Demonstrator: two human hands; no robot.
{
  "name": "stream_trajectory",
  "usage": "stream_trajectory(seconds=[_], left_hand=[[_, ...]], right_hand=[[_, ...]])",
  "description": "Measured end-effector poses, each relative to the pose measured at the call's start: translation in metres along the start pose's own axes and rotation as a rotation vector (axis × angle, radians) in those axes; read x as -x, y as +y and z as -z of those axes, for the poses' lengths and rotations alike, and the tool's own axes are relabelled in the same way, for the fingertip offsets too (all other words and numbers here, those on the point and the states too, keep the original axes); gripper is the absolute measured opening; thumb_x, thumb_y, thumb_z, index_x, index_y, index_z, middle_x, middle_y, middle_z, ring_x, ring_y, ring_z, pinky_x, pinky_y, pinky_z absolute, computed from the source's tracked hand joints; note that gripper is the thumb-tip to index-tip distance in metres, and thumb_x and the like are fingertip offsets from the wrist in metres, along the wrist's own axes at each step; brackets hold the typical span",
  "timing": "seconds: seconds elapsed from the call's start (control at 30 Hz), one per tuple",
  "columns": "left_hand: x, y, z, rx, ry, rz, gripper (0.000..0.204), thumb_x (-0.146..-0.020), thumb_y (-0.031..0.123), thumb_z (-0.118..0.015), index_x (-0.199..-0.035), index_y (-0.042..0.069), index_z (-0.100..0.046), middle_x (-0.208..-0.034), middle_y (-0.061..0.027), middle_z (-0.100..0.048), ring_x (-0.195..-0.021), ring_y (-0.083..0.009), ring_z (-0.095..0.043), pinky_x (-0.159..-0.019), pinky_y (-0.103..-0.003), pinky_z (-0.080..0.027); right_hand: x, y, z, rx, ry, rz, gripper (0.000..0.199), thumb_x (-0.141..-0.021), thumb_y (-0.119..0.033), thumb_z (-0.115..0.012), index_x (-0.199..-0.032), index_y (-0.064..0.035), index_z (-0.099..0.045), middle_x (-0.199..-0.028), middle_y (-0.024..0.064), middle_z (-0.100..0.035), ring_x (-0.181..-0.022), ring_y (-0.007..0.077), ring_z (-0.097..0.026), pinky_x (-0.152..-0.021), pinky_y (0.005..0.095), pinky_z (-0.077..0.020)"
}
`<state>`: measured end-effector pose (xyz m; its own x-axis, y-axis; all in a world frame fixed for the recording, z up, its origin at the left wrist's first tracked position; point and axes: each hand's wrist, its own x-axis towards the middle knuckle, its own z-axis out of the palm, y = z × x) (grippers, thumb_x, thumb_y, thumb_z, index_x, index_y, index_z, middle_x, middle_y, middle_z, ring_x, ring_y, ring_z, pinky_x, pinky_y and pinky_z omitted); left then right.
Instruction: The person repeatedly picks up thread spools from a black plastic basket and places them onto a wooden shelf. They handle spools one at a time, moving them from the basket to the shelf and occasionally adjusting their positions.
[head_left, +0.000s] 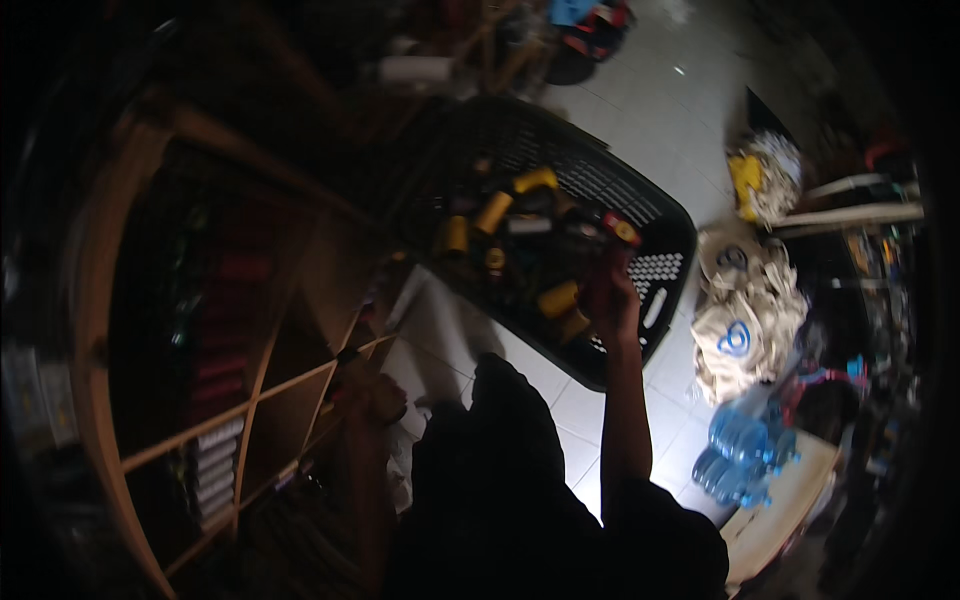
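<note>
right fingers [626,290] grip one reddish item [606,262] (left fingers [388,400]: can't tell) at one dark basket [645,200].

Black basket [600,185], its walls pierced in a lattice, and there's bright yellow on those cylinders [494,212] inside! Red and yellow top the held item [621,230]. Cream cloth bags [755,310] sport a looped blue motif, jugs [738,435] gleam translucent blue, pale floor tiles [560,410] run gridded, the shelf [90,330] glows orange-brown.
</note>
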<state>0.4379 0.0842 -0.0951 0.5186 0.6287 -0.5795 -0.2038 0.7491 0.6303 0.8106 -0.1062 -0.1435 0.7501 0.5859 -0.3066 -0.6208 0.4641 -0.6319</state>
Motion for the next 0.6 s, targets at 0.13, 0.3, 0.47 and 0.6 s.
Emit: stream_trajectory(seconds=[0.13, 0.3, 0.47, 0.6], left_hand=[[0.014, 0.013, 0.008, -0.073, 0.117, -0.258, 0.054, -0.087, 0.019, -0.061, -0.133, 0.002, -0.039, -0.108, -0.0146, -0.06, -0.095, -0.0256, -0.063, -0.082, -0.038, -0.054], [0.042, 0.011, 0.061, -0.354, 0.303, -0.45, 0.056, -0.089, 0.022, -0.066, -0.134, 0.001, -0.04, -0.123, -0.0152, -0.055, -0.11, -0.0207, -0.056, -0.093, -0.034, -0.047], [0.128, 0.044, 0.074, -0.327, 0.553, -0.605, 0.057, -0.088, 0.026, -0.072, -0.132, 0.002, -0.046, -0.122, -0.0116, -0.057, -0.109, -0.0199, -0.056, -0.093, -0.035, -0.045], [0.181, 0.037, 0.114, -0.411, 0.848, -0.743, 0.053, -0.086, 0.022, -0.074, -0.13, 0.003, -0.051, -0.115, -0.011, -0.062, -0.109, -0.0186, -0.057, -0.093, -0.035, -0.045]], right_hand=[[0.043, 0.046, -0.09, 0.361, -0.309, -0.335, 0.073, -0.069, -0.011, -0.073, -0.134, -0.0064, -0.04, -0.104, 0.0097, -0.06, -0.088, 0.0221, -0.064, -0.07, 0.0352, -0.0543], [0.09, 0.144, -0.157, 0.132, -0.457, -0.791, 0.08, -0.068, -0.009, -0.072, -0.139, -0.005, -0.037, -0.098, 0.0104, -0.06, -0.086, 0.0238, -0.064, -0.075, 0.0385, -0.0552], [0.138, 0.221, -0.206, 0.587, -0.867, -0.883, 0.078, -0.069, -0.015, -0.079, -0.135, -0.0023, -0.039, -0.085, 0.007, -0.057, -0.077, 0.0201, -0.061, -0.07, 0.0338, -0.0514], [0.2, 0.266, -0.262, 0.86, -1.101, -0.784, 0.062, -0.063, -0.005, -0.088, -0.114, -0.0036, -0.052, -0.086, 0.0032, -0.06, -0.081, 0.014, -0.061, -0.074, 0.0312, -0.0509]])
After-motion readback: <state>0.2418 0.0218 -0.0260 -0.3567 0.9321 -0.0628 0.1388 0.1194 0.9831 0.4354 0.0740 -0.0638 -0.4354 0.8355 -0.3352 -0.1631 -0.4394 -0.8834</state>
